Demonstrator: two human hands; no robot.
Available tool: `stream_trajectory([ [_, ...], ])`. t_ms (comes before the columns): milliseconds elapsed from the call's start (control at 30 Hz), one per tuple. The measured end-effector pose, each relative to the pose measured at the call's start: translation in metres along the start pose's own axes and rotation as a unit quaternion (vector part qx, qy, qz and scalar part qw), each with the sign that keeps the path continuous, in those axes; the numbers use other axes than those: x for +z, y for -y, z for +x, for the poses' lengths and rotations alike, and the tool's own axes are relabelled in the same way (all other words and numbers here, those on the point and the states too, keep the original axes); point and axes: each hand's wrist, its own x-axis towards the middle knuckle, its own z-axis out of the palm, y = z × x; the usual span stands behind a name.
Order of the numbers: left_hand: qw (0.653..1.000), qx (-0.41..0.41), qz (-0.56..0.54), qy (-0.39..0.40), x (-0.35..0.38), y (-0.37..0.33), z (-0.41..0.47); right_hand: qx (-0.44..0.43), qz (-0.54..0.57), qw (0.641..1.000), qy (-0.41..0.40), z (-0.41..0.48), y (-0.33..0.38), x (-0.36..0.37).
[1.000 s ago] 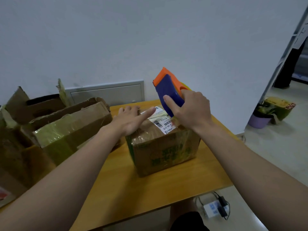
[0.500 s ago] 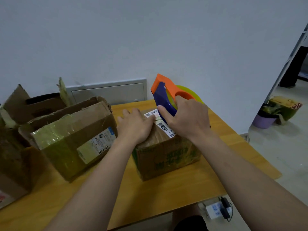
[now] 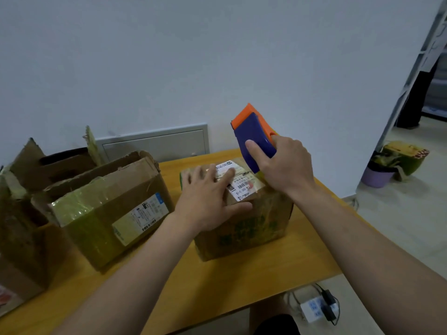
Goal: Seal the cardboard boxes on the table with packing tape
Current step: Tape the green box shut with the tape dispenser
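Observation:
A small cardboard box (image 3: 244,233) with green print and a white shipping label stands in the middle of the wooden table (image 3: 242,281). My left hand (image 3: 208,201) lies flat on the box's top, fingers spread over the flaps. My right hand (image 3: 283,165) grips a blue and orange tape dispenser (image 3: 254,136), whose lower end meets the box's top at the far right edge. A larger box (image 3: 108,209) with yellowish tape and an open, torn flap sits to the left.
More open worn boxes (image 3: 26,213) crowd the table's left end. A grey wall panel (image 3: 154,143) is behind the table. On the floor lie a power strip (image 3: 316,308) below the table's edge and a purple pot (image 3: 377,175) at right.
My left hand has slid forward so the palm covers more of the box top. The dispenser has tipped so its blue face shows, still on the far right edge. The view has shifted.

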Motion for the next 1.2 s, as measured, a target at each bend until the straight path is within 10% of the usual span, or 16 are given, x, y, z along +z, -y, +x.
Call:
stream_trajectory([
  [200,0.986,0.141,-0.047,0.072,-0.035,0.038,0.012,0.038,0.031,0.999,0.011,0.008,-0.010,-0.023],
  [433,0.993,-0.001,-0.101,0.054,-0.040,-0.003,-0.020,0.032,0.080,0.995,0.052,0.007,-0.003,-0.021],
  [667,0.980,0.058,-0.167,0.096,-0.030,0.008,-0.030,0.050,0.183,0.976,0.105,0.010,0.007,-0.017],
  [933,0.933,0.069,-0.349,0.051,-0.029,0.046,-0.044,0.186,0.546,0.776,0.255,0.025,0.002,-0.041],
  [1200,0.681,-0.074,-0.723,-0.091,-0.071,0.048,-0.053,0.175,0.547,0.686,0.448,0.023,0.020,-0.049],
])
